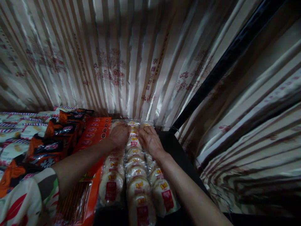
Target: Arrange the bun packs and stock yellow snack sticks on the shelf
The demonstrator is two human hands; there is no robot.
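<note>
Our left hand (120,135) and right hand (150,139) curl over far wrapped cakes (134,139), grip unclear; likely light, slick, crumbly, best held by rims.

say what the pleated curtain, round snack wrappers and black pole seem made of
Pleated curtain: probably satiny fabric; folds shine. Round snack wrappers: clear, glossy plastic film, apparently; contents show through. Black pole: perhaps metal, faint sheen; too dim to tell.
</note>
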